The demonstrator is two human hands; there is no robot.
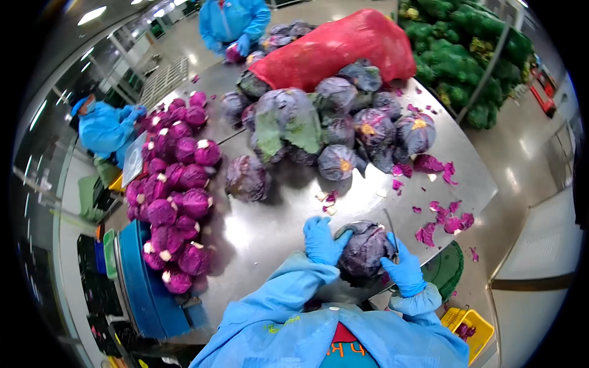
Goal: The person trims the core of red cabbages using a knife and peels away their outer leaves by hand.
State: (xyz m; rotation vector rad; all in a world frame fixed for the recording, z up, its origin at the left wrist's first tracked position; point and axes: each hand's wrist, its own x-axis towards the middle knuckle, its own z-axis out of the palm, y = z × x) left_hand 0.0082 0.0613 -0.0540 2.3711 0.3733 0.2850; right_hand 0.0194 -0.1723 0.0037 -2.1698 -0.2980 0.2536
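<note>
A dark purple red cabbage with its outer leaves on sits at the near edge of the metal table. My left hand, in a blue glove, holds its left side with the thumb against the leaves. On the other side, my right hand, also gloved, is closed around a knife. The thin blade points up and away from me beside the cabbage; the glove hides the handle. Small white and purple trimmings lie just beyond my left hand.
Untrimmed cabbages and a red mesh sack cover the table's far side. Peeled cabbages are piled left, above a blue bin. Leaf scraps lie right, near a yellow basket. Two co-workers stand beyond.
</note>
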